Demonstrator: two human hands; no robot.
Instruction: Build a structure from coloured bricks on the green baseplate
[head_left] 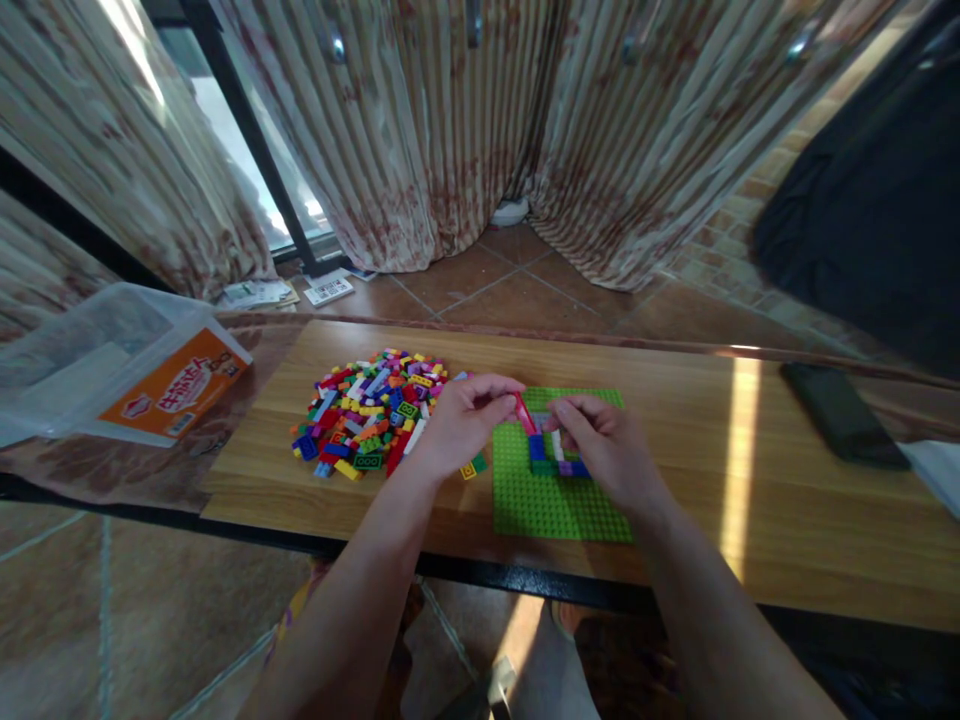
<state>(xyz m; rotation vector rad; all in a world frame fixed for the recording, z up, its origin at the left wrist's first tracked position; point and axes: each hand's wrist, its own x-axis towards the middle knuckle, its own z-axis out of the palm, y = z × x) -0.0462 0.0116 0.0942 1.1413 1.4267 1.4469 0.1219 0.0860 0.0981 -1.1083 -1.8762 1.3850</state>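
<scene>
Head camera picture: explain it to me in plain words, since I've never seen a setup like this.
There is no machine at work here, only a person's two bare hands. This single picture comes from a camera worn on the head, looking forward and down, so the forearms reach in from the bottom edge.

On the wooden tabletop lies a loose pile of colourful bricks. Right of it is a green studded baseplate carrying a few joined bricks. A clear plastic box stands at the far left, and a dark flat object lies at the right.

The left hand pinches a red brick. The right hand is over the baseplate, fingertips together; whether it grips anything is unclear.
</scene>
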